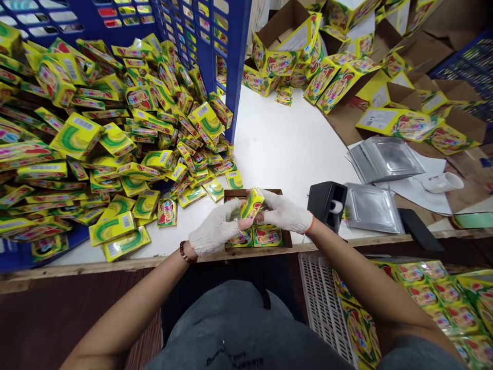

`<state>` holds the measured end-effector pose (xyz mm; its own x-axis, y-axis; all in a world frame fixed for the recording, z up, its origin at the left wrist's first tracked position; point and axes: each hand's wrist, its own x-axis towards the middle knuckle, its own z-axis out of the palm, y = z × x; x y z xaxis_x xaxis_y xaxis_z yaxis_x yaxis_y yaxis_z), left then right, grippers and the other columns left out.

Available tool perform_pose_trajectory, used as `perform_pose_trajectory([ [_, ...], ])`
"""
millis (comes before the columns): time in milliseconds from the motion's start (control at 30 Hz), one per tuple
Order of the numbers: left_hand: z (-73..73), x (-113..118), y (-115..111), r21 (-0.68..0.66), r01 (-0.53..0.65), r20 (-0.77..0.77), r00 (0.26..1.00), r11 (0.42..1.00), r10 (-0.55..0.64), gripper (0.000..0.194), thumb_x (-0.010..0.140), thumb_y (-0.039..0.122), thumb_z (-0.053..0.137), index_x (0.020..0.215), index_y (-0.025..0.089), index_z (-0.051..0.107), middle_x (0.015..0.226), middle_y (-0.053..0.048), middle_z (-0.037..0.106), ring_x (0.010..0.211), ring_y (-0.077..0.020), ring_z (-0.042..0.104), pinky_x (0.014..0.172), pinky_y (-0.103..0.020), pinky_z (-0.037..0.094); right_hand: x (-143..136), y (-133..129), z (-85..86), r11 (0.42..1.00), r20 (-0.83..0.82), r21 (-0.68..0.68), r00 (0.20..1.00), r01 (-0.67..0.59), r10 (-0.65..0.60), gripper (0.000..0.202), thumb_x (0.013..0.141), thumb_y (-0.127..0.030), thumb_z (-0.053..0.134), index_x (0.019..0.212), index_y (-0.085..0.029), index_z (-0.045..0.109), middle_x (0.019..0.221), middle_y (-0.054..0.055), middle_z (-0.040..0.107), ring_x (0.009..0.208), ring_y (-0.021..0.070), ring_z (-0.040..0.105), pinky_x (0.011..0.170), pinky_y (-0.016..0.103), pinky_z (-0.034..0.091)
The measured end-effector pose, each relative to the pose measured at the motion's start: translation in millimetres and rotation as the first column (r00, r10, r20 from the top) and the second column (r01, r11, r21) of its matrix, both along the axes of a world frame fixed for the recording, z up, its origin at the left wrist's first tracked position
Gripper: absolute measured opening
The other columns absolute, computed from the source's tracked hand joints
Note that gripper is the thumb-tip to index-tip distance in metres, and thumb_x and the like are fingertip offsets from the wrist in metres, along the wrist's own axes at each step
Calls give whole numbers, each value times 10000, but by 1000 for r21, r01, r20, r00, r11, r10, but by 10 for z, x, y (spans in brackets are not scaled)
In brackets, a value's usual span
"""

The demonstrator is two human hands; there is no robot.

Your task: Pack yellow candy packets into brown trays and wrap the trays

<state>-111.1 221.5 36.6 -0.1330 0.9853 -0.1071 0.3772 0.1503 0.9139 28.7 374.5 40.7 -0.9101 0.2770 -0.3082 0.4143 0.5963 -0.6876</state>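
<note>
Both hands wear white knit gloves with bare fingertips and meet over an open brown display box at the table's front edge. My left hand grips a small yellow-green packet by its lower left side. My right hand is on the packet's right side, its fingers closed around that edge. The packet is tilted above the box. Under it, more packets lie flat inside the box with their printed fronts up. The gloves and the held packet hide the middle of the box.
A blue crate spills a heap of packets at left. Empty display boxes pile up behind. To the right are a black tape dispenser, clear plastic trays and a white roll. A white basket stands below.
</note>
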Motion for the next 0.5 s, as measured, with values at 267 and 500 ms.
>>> perform_pose_trajectory([
  [267,-205,-372,-262,48,-212,-442,872,976,211,355,968,440,399,883,189,634,913,-73,688,894,-223,623,789,-343,492,-148,-146,-169,994,32,-105,999,-3,7,250,886,-175,488,1072,-155,654,1029,44,698,941,177,624,848,280,478],
  [500,-461,-940,236,-161,109,-840,506,981,-194,312,801,94,547,1091,159,640,1278,-152,613,1140,-263,567,933,-379,450,-502,-484,-289,836,429,211,816,-507,388,278,911,-197,508,1118,-153,688,1122,144,708,974,250,677,757,304,496],
])
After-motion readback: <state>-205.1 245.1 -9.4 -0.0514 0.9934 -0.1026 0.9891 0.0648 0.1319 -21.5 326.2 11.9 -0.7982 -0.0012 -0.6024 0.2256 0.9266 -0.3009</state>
